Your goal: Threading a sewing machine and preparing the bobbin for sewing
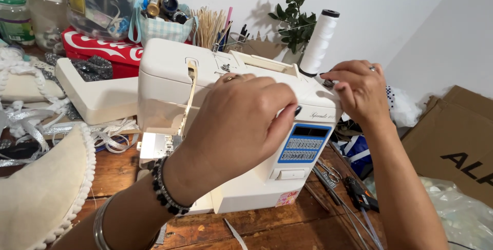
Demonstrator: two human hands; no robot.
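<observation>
Sewing machine (pixel 246 126), cream with a blue button panel, stands on the wooden table (pixel 287 229) and takes both hands. Nearest, the left hand (pixel 241 126) curls loosely in front of the body, fingers bent together; whether it pinches thread I cannot tell. Farther back, the right hand (pixel 359 88) pinches a small dark part on the machine's top right corner, at the foot of the white thread cone (pixel 319 39). Judging by this, threading looks barely begun: no thread shows along the front guides. Behind lie silver trims (pixel 31 121) and jars (pixel 15 16).
</observation>
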